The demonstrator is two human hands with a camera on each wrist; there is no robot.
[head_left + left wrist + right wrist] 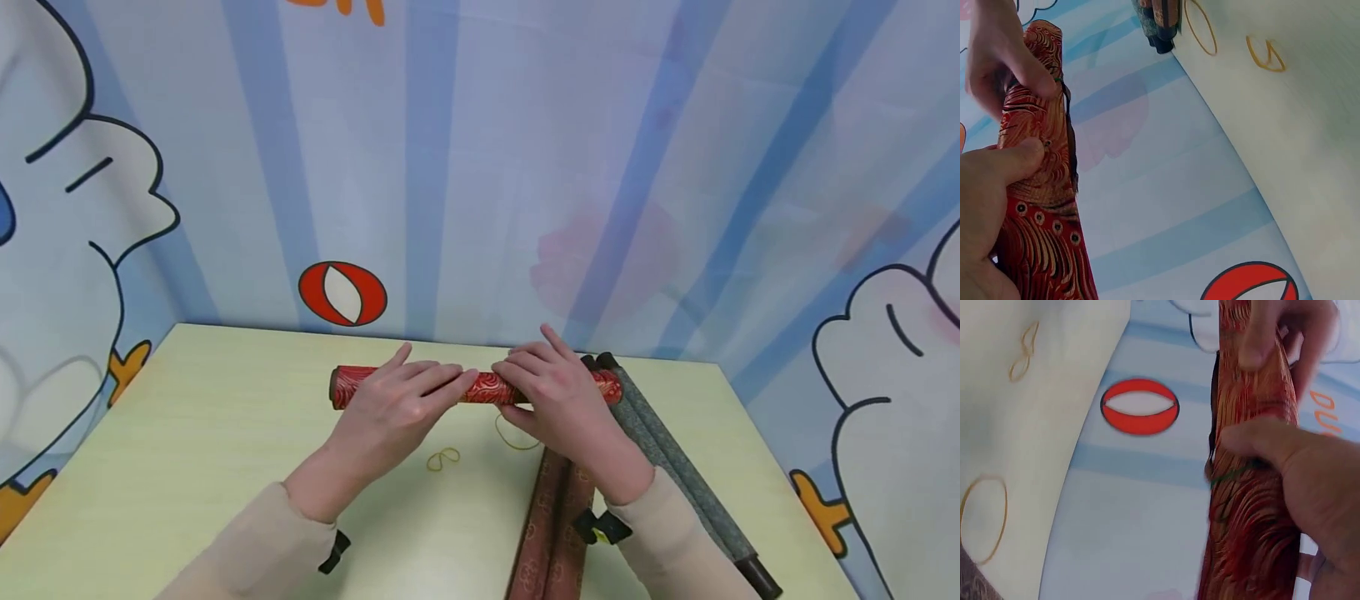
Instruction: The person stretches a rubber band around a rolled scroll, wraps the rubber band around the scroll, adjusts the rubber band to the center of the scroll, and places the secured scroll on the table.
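A red roll [489, 388] with swirling gold lines, its kind unclear, is held crosswise above the far part of the table. My left hand [408, 407] grips its left half from above, the thumb lying along the near side. Farther right, my right hand [558, 402] holds the other half, fingers over the top and thumb below. Both wrist views show thumbs pressing the patterned surface. A thin green band [1233, 474] crosses the roll near the right thumb. Along one side runs a narrow dark strip [1072, 140]. The palms' contact is hidden.
Two yellow rubber bands lie on the table: one twisted band [443, 458] and one looped band [517, 435]. Brown flowered rolls [551, 533] lie side by side under my right forearm. Grey rolls [686, 467] with dark ends lie farther right. A striped backdrop [487, 167] stands behind.
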